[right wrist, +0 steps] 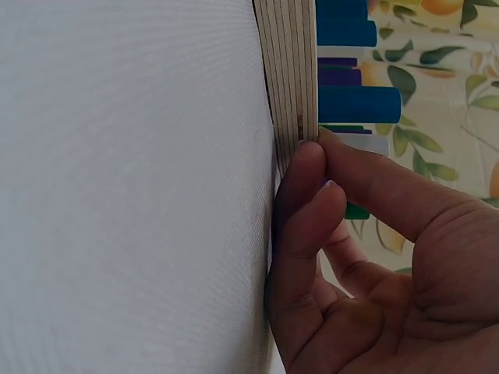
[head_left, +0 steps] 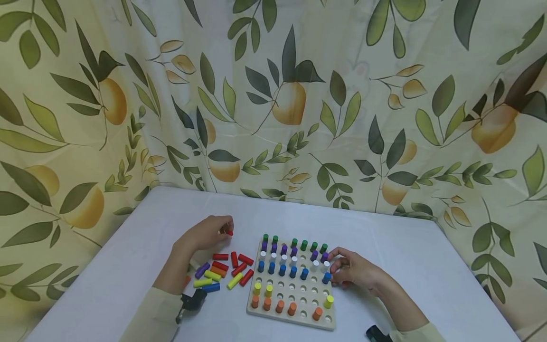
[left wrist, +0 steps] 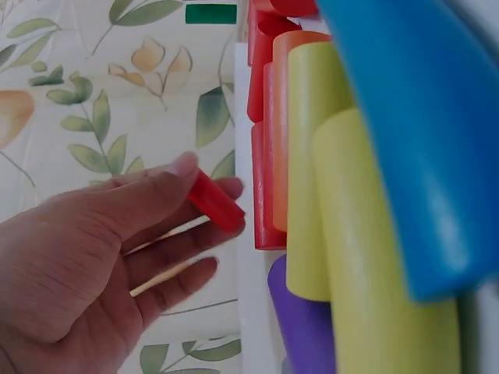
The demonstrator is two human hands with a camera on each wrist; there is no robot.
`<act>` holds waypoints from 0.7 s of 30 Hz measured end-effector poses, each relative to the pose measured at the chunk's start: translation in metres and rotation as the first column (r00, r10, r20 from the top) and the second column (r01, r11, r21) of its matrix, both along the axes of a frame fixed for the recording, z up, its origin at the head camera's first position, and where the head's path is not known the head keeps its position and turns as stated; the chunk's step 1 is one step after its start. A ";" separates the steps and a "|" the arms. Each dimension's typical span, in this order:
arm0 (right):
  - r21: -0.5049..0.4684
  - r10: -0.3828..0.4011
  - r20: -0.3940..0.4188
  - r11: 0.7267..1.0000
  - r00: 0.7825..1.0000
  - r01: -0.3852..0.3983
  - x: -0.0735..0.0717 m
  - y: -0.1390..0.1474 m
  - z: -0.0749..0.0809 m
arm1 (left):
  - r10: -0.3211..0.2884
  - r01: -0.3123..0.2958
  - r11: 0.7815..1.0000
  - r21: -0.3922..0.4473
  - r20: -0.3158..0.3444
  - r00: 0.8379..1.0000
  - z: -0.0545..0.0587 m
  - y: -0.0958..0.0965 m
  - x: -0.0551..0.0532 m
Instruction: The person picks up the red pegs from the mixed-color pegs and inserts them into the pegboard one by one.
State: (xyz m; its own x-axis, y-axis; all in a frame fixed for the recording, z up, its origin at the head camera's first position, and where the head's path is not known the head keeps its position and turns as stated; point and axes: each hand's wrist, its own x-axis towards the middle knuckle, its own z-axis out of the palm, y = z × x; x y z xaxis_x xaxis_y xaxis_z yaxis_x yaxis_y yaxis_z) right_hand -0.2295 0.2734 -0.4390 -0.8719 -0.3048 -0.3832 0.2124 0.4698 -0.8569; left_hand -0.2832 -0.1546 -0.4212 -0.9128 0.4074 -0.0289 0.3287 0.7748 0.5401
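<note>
My left hand (head_left: 204, 234) pinches a small red peg (left wrist: 217, 201) between thumb and fingertips, raised behind the loose pegs. To its right lies a wooden pegboard (head_left: 295, 320), with rows of green, purple, white, blue, yellow and orange pegs standing in it. One row between the blue and yellow pegs shows bare holes. At the board's right side, my right hand (head_left: 356, 271) grips the layered edge (right wrist: 288, 78) with curled fingers, low against the tabletop. A blue peg (head_left: 326, 278) stands right beside those fingertips.
Left of the board lie loose pegs: several red ones (head_left: 234, 259), yellow (head_left: 234, 280), a purple (head_left: 202, 270), a blue (head_left: 211, 288) and orange ones. A white cloth covers the table (head_left: 384, 242). Behind it hangs a leaf-and-fruit patterned curtain (head_left: 265, 118).
</note>
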 end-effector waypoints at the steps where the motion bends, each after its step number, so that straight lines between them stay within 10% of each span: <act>1: 0.000 0.000 0.001 1.000 1.000 0.000 0.000 0.000 0.000 | 0.001 -0.001 1.000 0.007 -0.007 1.000 0.000 -0.001 0.000; 21: 0.025 0.024 -0.008 0.999 1.000 -0.024 0.000 0.000 -0.001 | -0.102 0.118 0.965 0.233 -0.080 0.992 0.014 -0.002 0.000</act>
State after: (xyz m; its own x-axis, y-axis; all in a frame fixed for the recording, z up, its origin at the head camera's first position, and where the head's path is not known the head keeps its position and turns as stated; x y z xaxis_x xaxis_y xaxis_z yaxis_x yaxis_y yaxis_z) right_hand -0.2299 0.2733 -0.4396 -0.8677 -0.3163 -0.3835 0.1936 0.4955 -0.8467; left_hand -0.2837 -0.1565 -0.4069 -0.8583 0.4937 0.1397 0.4463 0.5840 0.6781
